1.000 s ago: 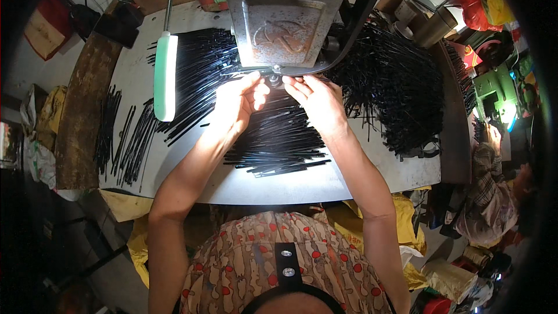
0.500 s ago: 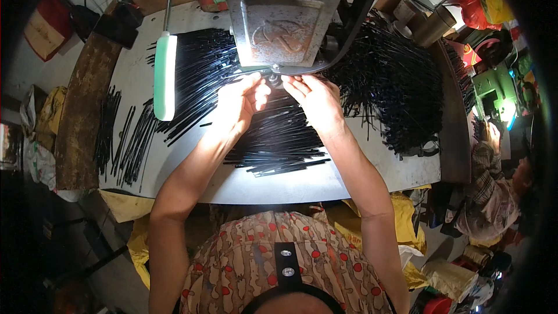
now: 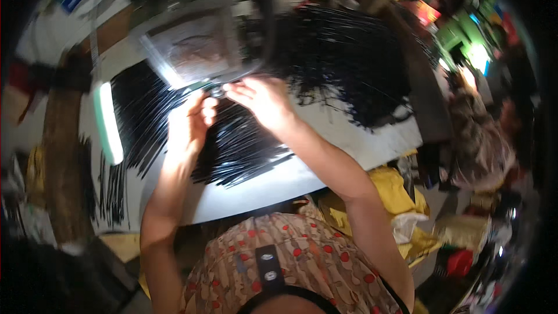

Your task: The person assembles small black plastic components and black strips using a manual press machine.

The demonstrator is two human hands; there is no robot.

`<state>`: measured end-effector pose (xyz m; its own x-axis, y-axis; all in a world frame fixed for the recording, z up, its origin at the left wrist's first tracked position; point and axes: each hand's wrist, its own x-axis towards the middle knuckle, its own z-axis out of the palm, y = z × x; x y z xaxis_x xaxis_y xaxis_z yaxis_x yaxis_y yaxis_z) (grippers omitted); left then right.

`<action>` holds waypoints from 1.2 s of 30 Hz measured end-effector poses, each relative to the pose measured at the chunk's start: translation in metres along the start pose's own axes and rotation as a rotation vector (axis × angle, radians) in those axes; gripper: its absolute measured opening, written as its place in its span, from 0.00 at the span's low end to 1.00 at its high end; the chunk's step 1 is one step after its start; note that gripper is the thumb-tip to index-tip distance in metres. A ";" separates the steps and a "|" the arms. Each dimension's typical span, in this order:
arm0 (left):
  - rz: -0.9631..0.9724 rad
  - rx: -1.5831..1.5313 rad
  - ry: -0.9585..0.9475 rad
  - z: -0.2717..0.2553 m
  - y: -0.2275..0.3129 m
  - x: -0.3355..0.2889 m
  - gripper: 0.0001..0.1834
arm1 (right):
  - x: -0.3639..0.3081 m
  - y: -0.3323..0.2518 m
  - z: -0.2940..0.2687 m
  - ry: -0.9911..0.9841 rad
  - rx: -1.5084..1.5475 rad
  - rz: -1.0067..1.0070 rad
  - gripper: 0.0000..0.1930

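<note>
My left hand and my right hand meet just under the lower tip of a grey metal machine head, fingers pinched together around a small part there that blur hides. Under both hands lies a thick fan of thin black strands on a white table. What each hand grips cannot be made out.
A larger heap of black strands covers the table's far right. A lit white tube lamp stands at the left. A wooden plank runs along the left side. Yellow cloth and clutter lie right of my lap.
The view has swung and tilted, with heavy blur, so the table now slants. Both hands stay together under the machine head.
</note>
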<state>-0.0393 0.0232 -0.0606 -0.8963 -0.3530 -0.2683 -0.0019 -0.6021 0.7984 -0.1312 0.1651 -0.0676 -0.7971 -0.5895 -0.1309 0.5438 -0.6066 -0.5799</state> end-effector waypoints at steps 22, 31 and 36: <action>-0.129 0.028 -0.025 0.004 0.003 -0.010 0.08 | -0.076 -0.123 -0.045 0.001 -2.433 -0.798 0.04; -0.011 0.305 0.003 -0.002 0.003 -0.023 0.05 | -0.028 -0.064 -0.016 -0.380 -2.431 -1.061 0.04; 0.012 0.532 0.085 0.010 0.016 -0.035 0.06 | -0.019 -0.062 -0.011 -0.453 -2.444 -1.218 0.07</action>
<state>-0.0126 0.0326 -0.0331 -0.8588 -0.4275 -0.2824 -0.2356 -0.1599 0.9586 -0.1528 0.2201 -0.0383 -0.1810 -0.8425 0.5073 -0.8766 0.3721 0.3051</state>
